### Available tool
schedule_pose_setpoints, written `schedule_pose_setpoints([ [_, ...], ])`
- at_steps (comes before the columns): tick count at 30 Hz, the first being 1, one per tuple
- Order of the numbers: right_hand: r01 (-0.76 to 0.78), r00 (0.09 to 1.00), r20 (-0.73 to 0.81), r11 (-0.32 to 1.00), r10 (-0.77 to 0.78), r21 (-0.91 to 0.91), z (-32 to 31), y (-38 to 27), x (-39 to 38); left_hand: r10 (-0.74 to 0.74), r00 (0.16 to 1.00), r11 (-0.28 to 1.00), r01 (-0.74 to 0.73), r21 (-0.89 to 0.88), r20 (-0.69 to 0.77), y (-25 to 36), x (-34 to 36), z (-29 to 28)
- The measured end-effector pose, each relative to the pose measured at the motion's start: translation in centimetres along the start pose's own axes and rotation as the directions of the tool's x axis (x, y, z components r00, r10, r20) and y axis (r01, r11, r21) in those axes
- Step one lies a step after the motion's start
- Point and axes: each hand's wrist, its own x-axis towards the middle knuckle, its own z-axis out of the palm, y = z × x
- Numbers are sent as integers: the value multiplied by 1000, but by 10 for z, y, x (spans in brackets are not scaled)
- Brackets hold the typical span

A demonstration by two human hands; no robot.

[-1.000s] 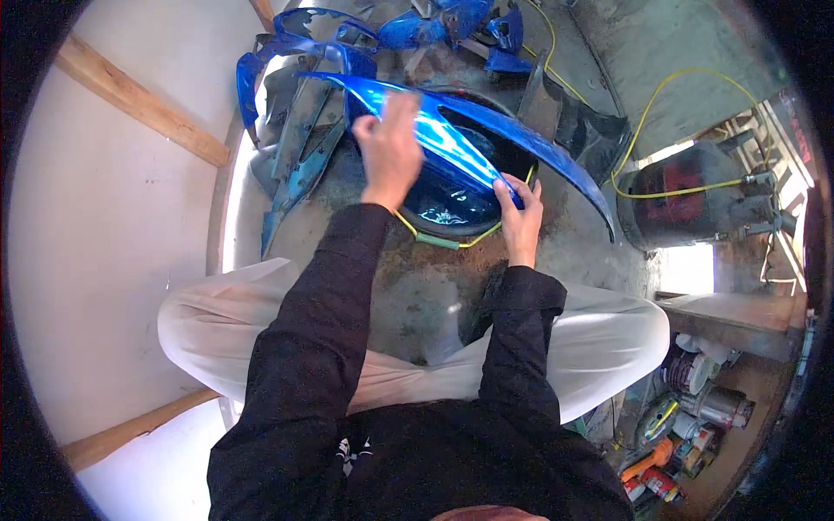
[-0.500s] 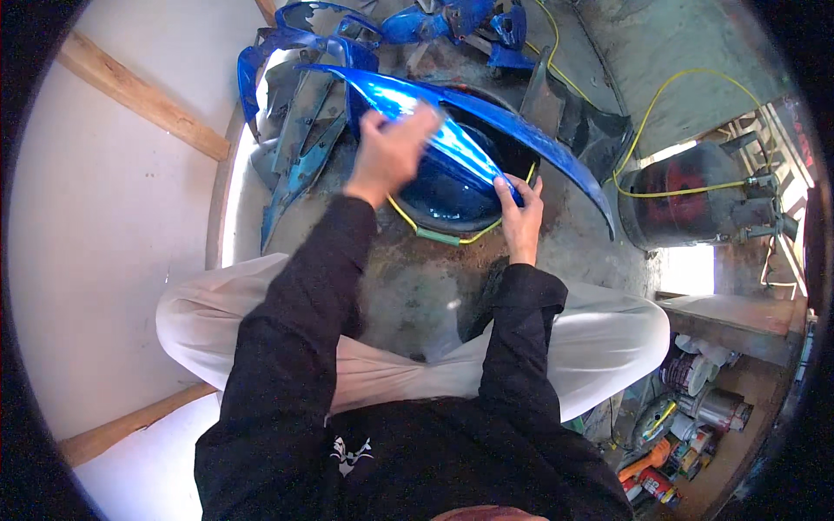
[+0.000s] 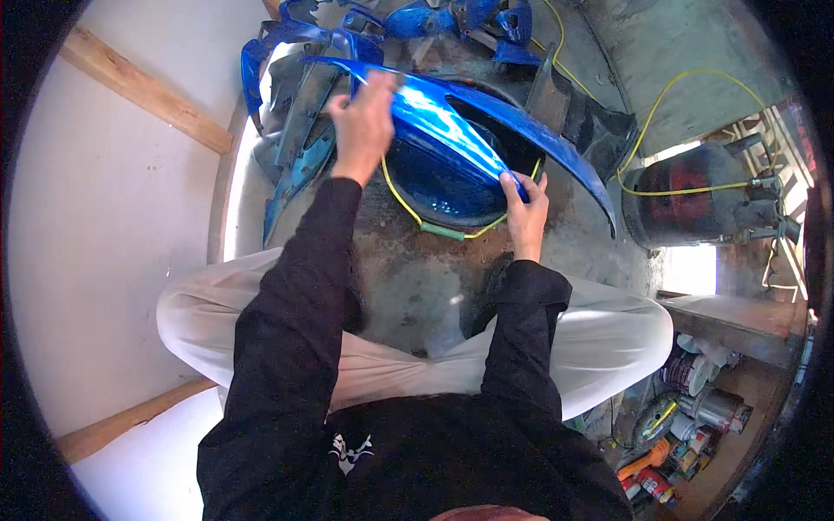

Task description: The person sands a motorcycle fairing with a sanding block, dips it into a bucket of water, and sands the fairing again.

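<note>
Blue panel (image 3: pixel 452 130) — one tip in R grip (image 3: pixel 526 217), L grip (image 3: pixel 363 132) nr upr end.

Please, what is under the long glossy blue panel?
A round dark basin with a yellow-and-green handle. The glossy blue panel covers part of the basin's inside, which cannot be seen.

head view: left fisheye of a head-worn pair | faces down, over black sleeves (image 3: pixel 295 295) | left hand (image 3: pixel 363 130) and right hand (image 3: pixel 526 217) near, upper middle | spans white wall (image 3: pixel 113 200) at left to dark tank (image 3: pixel 682 208) at right | upright, wide-angle
</note>
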Motion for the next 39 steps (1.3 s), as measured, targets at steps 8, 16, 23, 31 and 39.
schedule_pose_setpoints([
  [8,-74,994,77,997,73,4,-6,1,0,425,902,841,-362,-402,75,109,-39,0],
  [16,-83,994,72,996,82,11,-5,7,0,15,999,990,-9,-144,40,77,1,3],
  [23,-82,994,79,995,77,50,-13,-2,-1,119,992,985,-113,-131,36,28,2,-2],
  [31,-133,987,-51,951,153,278,-12,-1,3,116,993,970,-114,-213,-6,74,-22,-4],
  [39,-230,958,-94,922,271,312,-26,2,6,-200,979,975,195,-109,-38,21,6,-5],
])
